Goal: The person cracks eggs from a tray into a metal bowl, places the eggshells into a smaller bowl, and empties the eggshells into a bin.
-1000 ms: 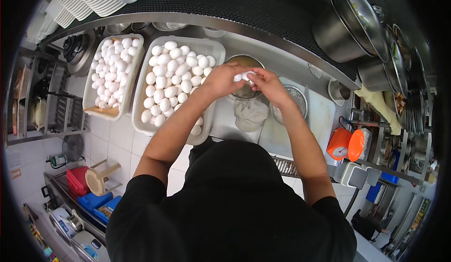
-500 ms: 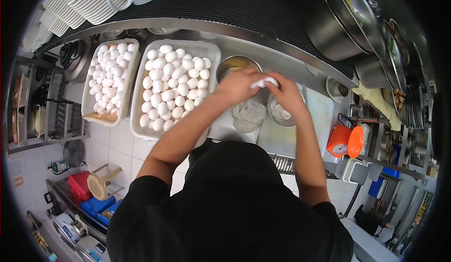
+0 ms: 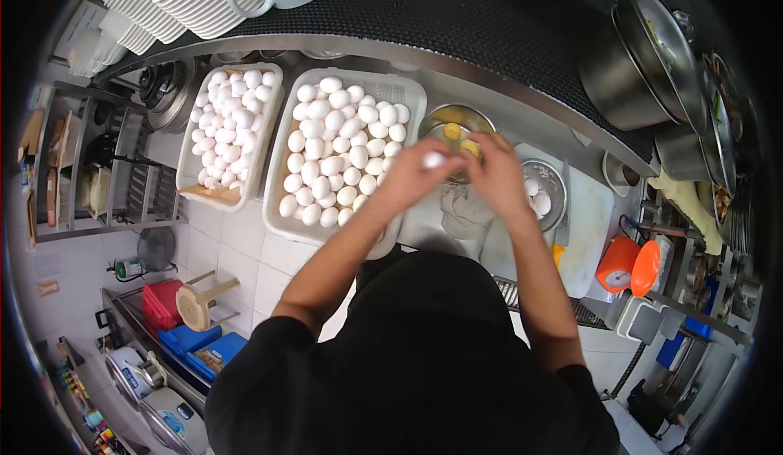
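My left hand (image 3: pixel 414 176) has its fingers closed on a white eggshell piece (image 3: pixel 433 159). My right hand (image 3: pixel 495 171) is beside it, fingers bent near a yellow yolk (image 3: pixel 469 146) over the near side of a metal bowl (image 3: pixel 471 117); what its fingers hold is hidden. Another yolk (image 3: pixel 452 131) shows in that bowl. Below my hands lies a crumpled grey cloth (image 3: pixel 465 213). To the right, a second metal bowl (image 3: pixel 553 179) holds several white pieces. A large white tray (image 3: pixel 414 88) full of white eggs stands left of my hands.
A narrower tray (image 3: pixel 265 161) of eggs stands further left. On the right are a cutting board (image 3: pixel 591 210), a knife with a yellow handle (image 3: pixel 558 253) and an orange scale (image 3: pixel 617 266). A dark shelf (image 3: pixel 457 22) with cups and pots runs across the back.
The view has shifted, so the counter appears further right. My hands have moved apart from the white shell they were both at, and yellow yolk now shows between them and in the bowl.
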### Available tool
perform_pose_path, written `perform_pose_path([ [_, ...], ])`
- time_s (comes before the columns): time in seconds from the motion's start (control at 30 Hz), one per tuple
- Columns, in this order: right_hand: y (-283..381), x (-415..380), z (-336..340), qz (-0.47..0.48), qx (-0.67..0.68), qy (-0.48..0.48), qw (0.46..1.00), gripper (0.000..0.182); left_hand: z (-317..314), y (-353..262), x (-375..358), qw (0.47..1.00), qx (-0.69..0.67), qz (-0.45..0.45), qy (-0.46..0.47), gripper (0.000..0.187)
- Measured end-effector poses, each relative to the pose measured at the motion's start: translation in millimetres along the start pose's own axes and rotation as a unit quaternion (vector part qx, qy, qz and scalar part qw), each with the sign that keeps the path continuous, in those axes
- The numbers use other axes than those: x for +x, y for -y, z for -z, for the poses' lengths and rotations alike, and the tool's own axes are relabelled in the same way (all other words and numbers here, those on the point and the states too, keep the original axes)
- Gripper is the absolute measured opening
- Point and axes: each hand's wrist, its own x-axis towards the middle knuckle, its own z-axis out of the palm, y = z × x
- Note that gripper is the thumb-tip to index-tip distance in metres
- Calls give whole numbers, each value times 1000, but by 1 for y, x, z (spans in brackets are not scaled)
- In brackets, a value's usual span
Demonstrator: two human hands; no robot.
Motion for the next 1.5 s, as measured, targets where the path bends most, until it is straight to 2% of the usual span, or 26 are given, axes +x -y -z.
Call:
perform_pose_path([
  [0.1,34,53,-65,78,-16,64,995,29,60,28,-33,985,-21,93,-147,30],
  [0.17,44,84,-113,103,-70,132,983,30,87,41,-51,955,-67,212,-198,28],
  [0.2,50,100,-132,115,-114,166,973,30,98,33,-58,940,-107,259,-194,26],
  [0.23,53,113,-151,125,-160,201,958,31,101,36,-65,939,-128,243,-205,27],
  [0.33,49,132,-196,137,-244,226,933,30,100,49,-84,938,-174,211,-213,34],
  [0.43,45,131,-214,148,-266,173,937,36,90,55,-94,931,-172,236,-221,34],
  [0.47,42,128,-216,142,-240,164,946,38,90,65,-100,937,-160,240,-195,37],
  [0.53,46,123,-199,126,-189,138,964,43,89,64,-99,947,-149,220,-180,45],
  [0.6,52,112,-173,86,-10,87,992,45,90,57,-89,958,-135,190,-168,54],
  [0.63,57,104,-155,67,80,61,993,46,90,51,-82,965,-110,168,-170,53],
  [0.67,66,98,-127,-3,137,69,988,48,88,44,-72,970,-85,146,-174,53],
  [0.77,82,71,-52,-30,213,-26,976,50,72,32,-39,981,-34,76,-176,52],
  [0.83,82,50,-25,75,139,-157,975,51,59,18,-17,989,-17,25,-147,52],
  [0.87,79,40,-16,126,98,-220,962,52,52,9,-8,992,0,30,-121,50],
  [0.97,50,7,-21,141,49,-242,959,53,24,4,15,996,42,-35,-77,48],
  [1.1,9,-13,-34,47,42,-141,988,50,-7,13,32,990,110,-92,-15,48],
  [1.13,2,-13,-30,65,44,-164,983,49,-13,15,31,990,108,-88,-15,45],
  [1.23,-5,-14,-11,-43,146,-121,981,51,-26,23,31,990,103,-97,-26,47],
  [1.27,-13,-13,-12,-71,148,-107,981,45,-29,26,32,990,102,-93,-34,50],
  [1.37,-38,-11,-22,-155,291,-49,943,37,-27,22,36,991,88,-93,-38,56],
  [1.47,-55,-6,-23,-158,360,50,918,31,-14,1,44,979,100,-177,1,55],
  [1.5,-54,-4,-18,-167,374,74,909,31,-9,-1,47,979,110,-169,28,54],
])
